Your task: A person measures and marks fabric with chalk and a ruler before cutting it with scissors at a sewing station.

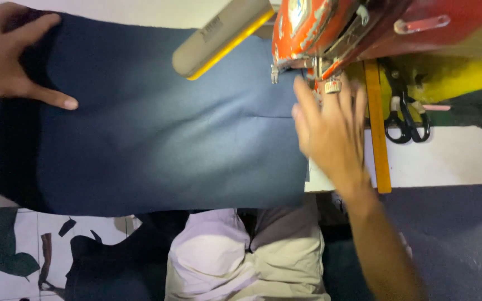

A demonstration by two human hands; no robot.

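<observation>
A single head-worn camera is looking almost straight down from close above the tabletop point(447, 159), facing away from the wearer, whose lap is showing at the near edge of the frame. It is taking in the dark blue cloth point(152, 139) spreading across the left and middle, the orange sewing machine point(330, 33) cutting in at the far right, and a strip of tiled floor point(51, 234) at the near left. Both hands are reaching in, the left hand point(12, 56) at far left and the right hand point(330, 131) from the near right.

Tailoring workshop: sewing machine point(330, 33), scissors point(405, 120)
</observation>
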